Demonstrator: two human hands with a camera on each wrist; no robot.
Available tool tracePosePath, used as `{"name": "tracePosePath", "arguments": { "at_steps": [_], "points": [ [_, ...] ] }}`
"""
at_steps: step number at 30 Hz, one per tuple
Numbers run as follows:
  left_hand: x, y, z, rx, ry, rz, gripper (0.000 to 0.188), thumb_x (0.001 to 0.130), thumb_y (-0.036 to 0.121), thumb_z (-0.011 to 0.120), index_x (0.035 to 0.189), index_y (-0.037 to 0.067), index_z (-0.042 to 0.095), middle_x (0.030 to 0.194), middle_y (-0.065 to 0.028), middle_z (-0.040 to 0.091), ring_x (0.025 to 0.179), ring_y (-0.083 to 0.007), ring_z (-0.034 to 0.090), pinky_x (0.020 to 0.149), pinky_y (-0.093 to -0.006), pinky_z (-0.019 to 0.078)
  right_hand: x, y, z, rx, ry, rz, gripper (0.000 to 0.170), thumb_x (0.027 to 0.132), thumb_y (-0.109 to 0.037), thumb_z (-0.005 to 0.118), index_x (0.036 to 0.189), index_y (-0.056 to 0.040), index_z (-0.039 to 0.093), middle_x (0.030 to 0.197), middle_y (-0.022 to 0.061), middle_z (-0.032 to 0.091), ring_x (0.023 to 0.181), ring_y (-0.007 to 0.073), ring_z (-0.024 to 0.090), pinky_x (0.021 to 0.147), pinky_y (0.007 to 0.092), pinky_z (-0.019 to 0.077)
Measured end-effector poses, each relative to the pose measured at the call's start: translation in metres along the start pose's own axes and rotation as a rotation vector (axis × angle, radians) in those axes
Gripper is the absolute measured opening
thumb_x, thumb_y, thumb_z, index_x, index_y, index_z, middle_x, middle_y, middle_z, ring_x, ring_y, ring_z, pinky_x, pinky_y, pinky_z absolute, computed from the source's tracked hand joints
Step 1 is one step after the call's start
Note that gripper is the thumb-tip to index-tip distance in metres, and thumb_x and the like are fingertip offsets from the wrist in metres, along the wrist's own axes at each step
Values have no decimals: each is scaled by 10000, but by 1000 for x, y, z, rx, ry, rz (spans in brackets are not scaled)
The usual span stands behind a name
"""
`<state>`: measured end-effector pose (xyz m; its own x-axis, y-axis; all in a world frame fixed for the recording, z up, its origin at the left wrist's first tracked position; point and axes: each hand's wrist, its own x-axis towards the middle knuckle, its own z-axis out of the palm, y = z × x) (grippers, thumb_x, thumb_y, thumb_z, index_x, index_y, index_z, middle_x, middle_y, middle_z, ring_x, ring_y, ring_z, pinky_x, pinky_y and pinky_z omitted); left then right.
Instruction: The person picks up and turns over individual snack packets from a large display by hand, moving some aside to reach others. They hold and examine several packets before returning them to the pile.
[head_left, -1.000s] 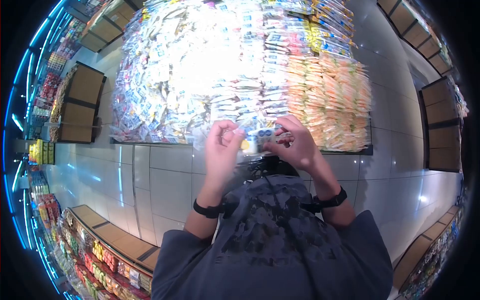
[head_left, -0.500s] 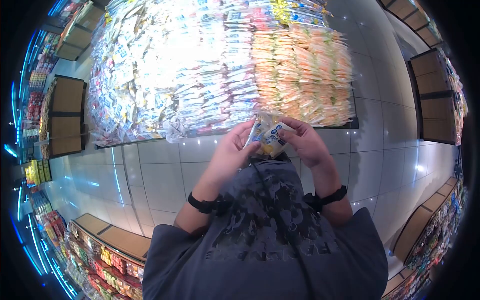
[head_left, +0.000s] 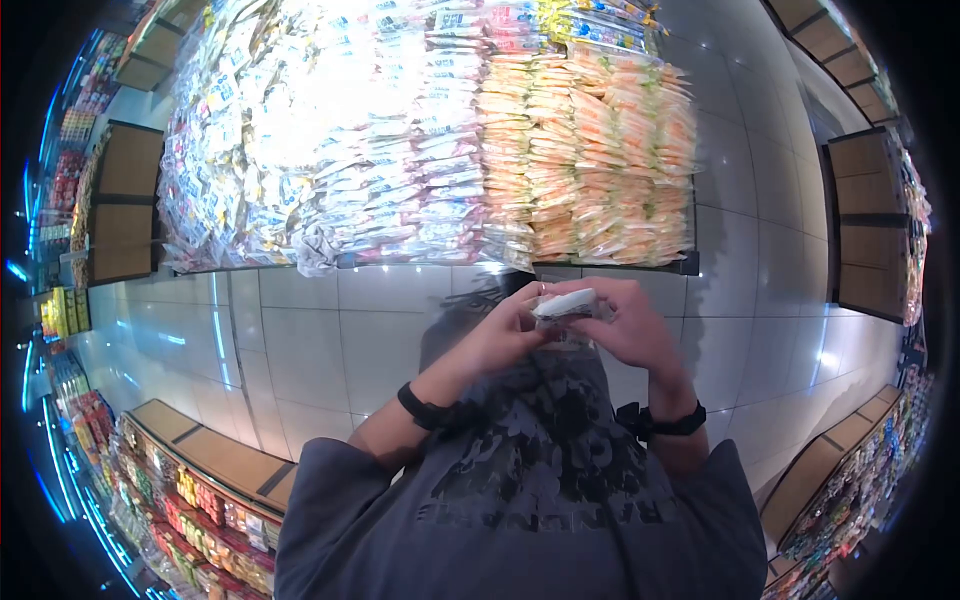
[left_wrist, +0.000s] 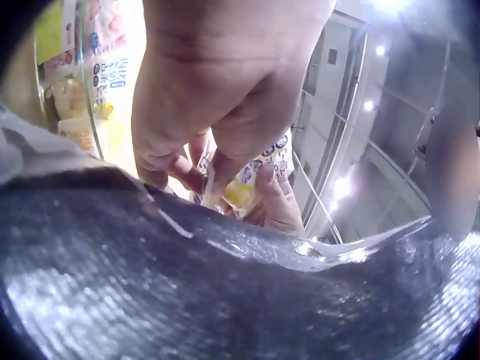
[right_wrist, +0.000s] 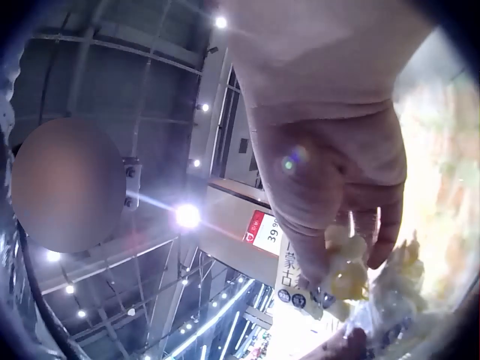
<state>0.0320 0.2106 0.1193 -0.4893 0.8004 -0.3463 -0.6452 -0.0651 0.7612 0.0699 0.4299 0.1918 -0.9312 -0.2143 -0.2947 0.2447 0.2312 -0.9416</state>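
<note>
A small, crinkled plastic packet [head_left: 566, 304], white and clear with dark lettering and a yellow patch, is held in the air just off the front edge of the tabletop [head_left: 686, 264], nearer its right corner than its left. It lies between the left hand [head_left: 506, 332] and the right hand [head_left: 638, 326], each grip pinching it between thumb and fingers. Along that edge's right part sit rows of orange-and-clear plastic packets [head_left: 600, 160].

Stretches ahead as a dark-edged table [head_left: 688, 264], piled with orange packets [head_left: 630, 160] in rows on the right, yellow and blue packets [head_left: 600, 28] behind them, and, apparently, white packets [head_left: 420, 195] leftward under heavy glare.
</note>
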Motion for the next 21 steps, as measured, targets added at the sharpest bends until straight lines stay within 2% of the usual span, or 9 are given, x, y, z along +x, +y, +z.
{"name": "tracePosePath", "arguments": {
  "at_steps": [3, 4, 6, 7, 8, 9, 12, 15, 21],
  "points": [
    [6, 1, 2, 77, 66, 9, 507, 986, 14, 662, 1451, 62, 466, 1328, -62, 604, 1185, -136, 604, 970, -309, 530, 16, 9, -10, 144, 191, -54, 397, 843, -47, 795, 1233, -24, 720, 1111, 108, 753, 1007, 140, 690, 877, 309, 544],
    [9, 5, 1, 220, 129, -72, 507, 980, 3, 659, 1449, 57, 471, 1312, -63, 608, 1169, -126, 609, 937, -296, 530, 27, 14, -13, 143, 178, -54, 397, 843, -47, 795, 1233, -24, 720, 1111, 108, 753, 1007, 140, 690, 877, 309, 544],
    [10, 3, -4, 361, 201, -150, 508, 975, -9, 656, 1446, 51, 476, 1296, -64, 613, 1153, -116, 614, 904, -284, 530, 60, 24, -20, 65, 524, -61, 377, 856, -15, 763, 1229, -56, 727, 977, 110, 745, 941, 180, 710, 835, 316, 547],
    [8, -4, -8, 435, 262, -67, 499, 966, -1, 668, 1431, 47, 495, 1296, -62, 600, 1103, -108, 623, 866, -280, 532, 73, 26, -23, 67, 514, -63, 377, 856, -15, 763, 1229, -56, 727, 977, 110, 745, 941, 180, 710, 835, 316, 547],
    [6, -3, -7, 509, 321, 15, 491, 956, 7, 681, 1417, 42, 515, 1295, -60, 587, 1053, -101, 632, 828, -276, 533, 85, 28, -25, -146, 413, -116, 369, 849, -25, 761, 1214, -79, 736, 944, 117, 729, 919, 223, 707, 820, 330, 548],
    [4, 0, -8, 507, 329, 13, 491, 956, 7, 681, 1417, 42, 515, 1295, -60, 587, 1053, -101, 632, 828, -276, 533, 97, 32, -27, -357, 309, -170, 362, 843, -36, 759, 1199, -102, 744, 910, 124, 714, 897, 265, 704, 805, 343, 549],
    [-4, 20, -1, 644, 383, 9, 471, 936, 29, 701, 1385, 50, 562, 1300, -56, 541, 940, -96, 619, 775, -255, 522, 134, 66, -20, -552, 174, -337, 317, 834, -65, 735, 1143, -130, 759, 935, 138, 709, 916, 332, 674, 796, 386, 555],
    [-7, 13, -7, 547, 361, 71, 474, 915, 43, 720, 1372, 71, 596, 1315, -52, 501, 837, -86, 578, 726, -240, 506, 154, 83, -6, -691, 168, -469, 250, 833, -77, 700, 1074, -111, 758, 926, 131, 704, 938, 345, 664, 797, 439, 558],
    [-12, 11, -5, 492, 386, 74, 514, 897, 32, 720, 1394, 84, 602, 1229, -43, 550, 808, -54, 544, 689, -228, 476, 166, 77, 12, -762, 194, -345, 180, 827, -101, 693, 1000, -114, 743, 899, 127, 628, 894, 353, 647, 772, 470, 544]
  ]
}}
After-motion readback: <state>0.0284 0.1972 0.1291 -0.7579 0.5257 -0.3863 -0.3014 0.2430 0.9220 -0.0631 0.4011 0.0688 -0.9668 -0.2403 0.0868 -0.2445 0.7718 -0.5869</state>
